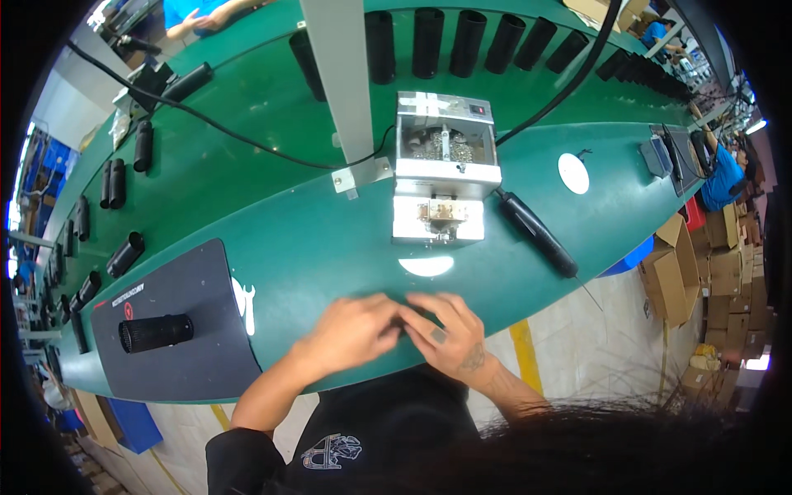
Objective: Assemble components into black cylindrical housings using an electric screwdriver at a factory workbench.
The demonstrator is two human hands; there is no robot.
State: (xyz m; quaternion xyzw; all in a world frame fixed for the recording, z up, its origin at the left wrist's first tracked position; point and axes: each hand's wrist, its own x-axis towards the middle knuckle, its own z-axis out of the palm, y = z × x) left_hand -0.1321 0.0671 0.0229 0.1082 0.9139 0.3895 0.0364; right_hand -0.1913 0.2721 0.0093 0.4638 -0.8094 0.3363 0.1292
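So both hands are up close to the near edge of the green table (pixel 330 247), roughly in the middle, fingers bent and fingertips meeting. The left hand (pixel 356 330) is pretty blurred and the right hand (pixel 450 332) is angled in toward it. Honestly can't tell if they're pinching some tiny part or just touching each other, any small piece would be hidden in there. Closest thing to them is a white half-round patch (pixel 426 266) on the tabletop, just on the far side of the fingers. Beyond that sits a silver metal box (pixel 447 169) with a window and a heap of small shiny bits inside. Right of the box there's a slim black tool (pixel 536 234) lying at a slant, thin rod sticking out its near end, and farther right a white disc (pixel 573 173). Over on the left a wrench (pixel 246 307) lies beside a dark mat (pixel 198 367), and a black perforated cylinder (pixel 157 332) is lying on that. Far side has a row of black tubes (pixel 427 43) standing on a green belt (pixel 272 107).
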